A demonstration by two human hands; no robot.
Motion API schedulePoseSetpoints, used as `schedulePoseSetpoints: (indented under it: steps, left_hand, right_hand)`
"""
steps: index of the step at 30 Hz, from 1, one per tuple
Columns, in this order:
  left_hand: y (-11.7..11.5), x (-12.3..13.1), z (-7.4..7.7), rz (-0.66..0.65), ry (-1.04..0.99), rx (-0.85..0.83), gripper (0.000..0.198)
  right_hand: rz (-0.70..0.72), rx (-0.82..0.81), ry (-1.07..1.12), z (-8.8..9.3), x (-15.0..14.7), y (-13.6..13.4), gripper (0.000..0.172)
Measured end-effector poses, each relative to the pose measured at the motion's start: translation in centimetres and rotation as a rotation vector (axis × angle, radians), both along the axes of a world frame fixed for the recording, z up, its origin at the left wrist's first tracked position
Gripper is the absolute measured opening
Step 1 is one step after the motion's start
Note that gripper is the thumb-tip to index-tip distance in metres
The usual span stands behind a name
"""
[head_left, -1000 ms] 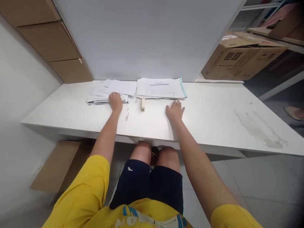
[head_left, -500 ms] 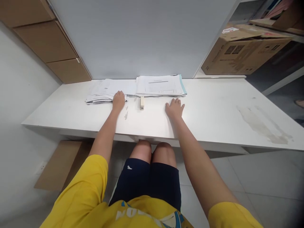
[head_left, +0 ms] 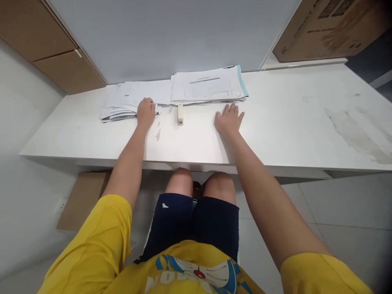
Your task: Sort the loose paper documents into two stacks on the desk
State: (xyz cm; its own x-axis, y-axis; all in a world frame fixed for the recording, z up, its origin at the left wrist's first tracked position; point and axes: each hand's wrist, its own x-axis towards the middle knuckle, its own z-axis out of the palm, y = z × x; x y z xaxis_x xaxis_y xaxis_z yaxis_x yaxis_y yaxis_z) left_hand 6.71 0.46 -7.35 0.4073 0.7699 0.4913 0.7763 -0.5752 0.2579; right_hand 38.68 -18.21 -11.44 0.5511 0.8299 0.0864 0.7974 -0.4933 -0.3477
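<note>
My left hand (head_left: 146,113) lies at the right front corner of a loose stack of papers (head_left: 122,104). Its fingers are curled closed on the papers' edge; the fingertips are partly hidden. My right hand (head_left: 229,118) rests flat on the white tabletop with its fingers spread, holding nothing. Just beyond it lies a second stack of printed sheets (head_left: 203,86) with a light blue strip along its right edge. Between my hands is a small cream stapler (head_left: 180,115), lying apart from both of them, close to the front of the second stack.
The white table (head_left: 281,122) backs onto a grey panel (head_left: 171,36). Brown cardboard boxes (head_left: 67,69) stand at the back left, and a large carton (head_left: 330,36) is at the back right. Grey smudges (head_left: 357,130) mark the tabletop's right side. A flat cardboard piece (head_left: 81,200) is below at left.
The camera view has tilted down and come nearer, so the table sits higher in the picture. My hands keep about the same places beside the papers and on the table.
</note>
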Motion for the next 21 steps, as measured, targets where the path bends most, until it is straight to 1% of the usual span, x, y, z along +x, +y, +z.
schedulePoseSetpoints:
  steps: [4, 8, 14, 17, 19, 21]
  left_hand:
    - [0.1, 0.0, -0.2, -0.012, 0.024, -0.025, 0.051]
    - [-0.4, 0.0, 0.0, 0.030, 0.029, -0.047, 0.045]
    - [-2.1, 0.0, 1.3, 0.116, 0.062, -0.021, 0.042]
    - [-3.0, -0.1, 1.8, 0.162, 0.053, -0.011, 0.037]
    - [-4.0, -0.2, 2.1, 0.184, 0.011, 0.010, 0.034]
    - [-5.5, -0.4, 2.1, 0.192, -0.083, 0.064, 0.031]
  right_hand:
    - [-0.007, 0.009, 0.011, 0.3, -0.3, -0.1, 0.071]
    - [-0.018, 0.037, 0.040, 1.0, -1.0, -0.5, 0.069]
    - [-0.034, 0.010, 0.073, 2.5, -2.4, -1.1, 0.070]
    - [-0.036, -0.001, 0.080, 2.9, -2.8, -1.4, 0.070]
    - [-0.031, 0.013, 0.083, 2.9, -2.9, -1.5, 0.069]
    - [-0.028, 0.043, 0.086, 2.8, -2.9, -1.5, 0.068]
